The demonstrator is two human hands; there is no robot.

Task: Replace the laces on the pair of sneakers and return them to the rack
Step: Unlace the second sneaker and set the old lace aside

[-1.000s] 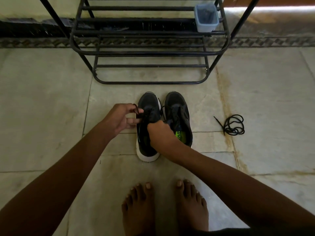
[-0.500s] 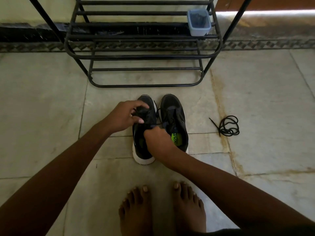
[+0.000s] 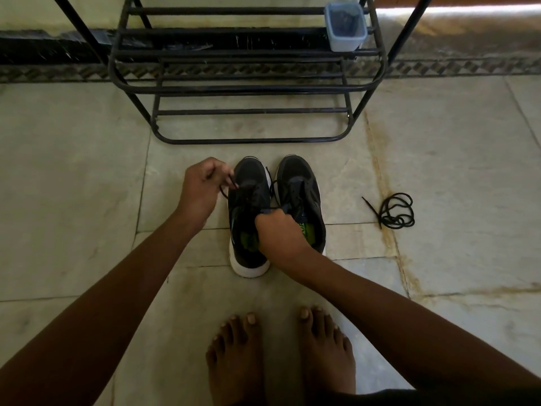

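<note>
Two black sneakers with white soles stand side by side on the floor, toes toward the rack: the left sneaker (image 3: 248, 189) and the right sneaker (image 3: 298, 183). My left hand (image 3: 202, 189) is beside the left sneaker's toe and pinches a black lace end coming out of that shoe. My right hand (image 3: 278, 232) lies over the tongue area between the shoes and grips the other lace strand, hiding part of both openings. A loose black lace (image 3: 395, 210) lies coiled on the floor to the right.
A black metal shoe rack (image 3: 248, 89) stands just beyond the sneakers, against the wall. A small clear plastic box (image 3: 345, 26) with dark contents sits on its upper right shelf. My bare feet (image 3: 278, 356) are on the tiled floor near me.
My left hand has drawn away to the left of the shoe, pulling the lace end out with it. My right hand stays over the tongues, still gripping its strand.
</note>
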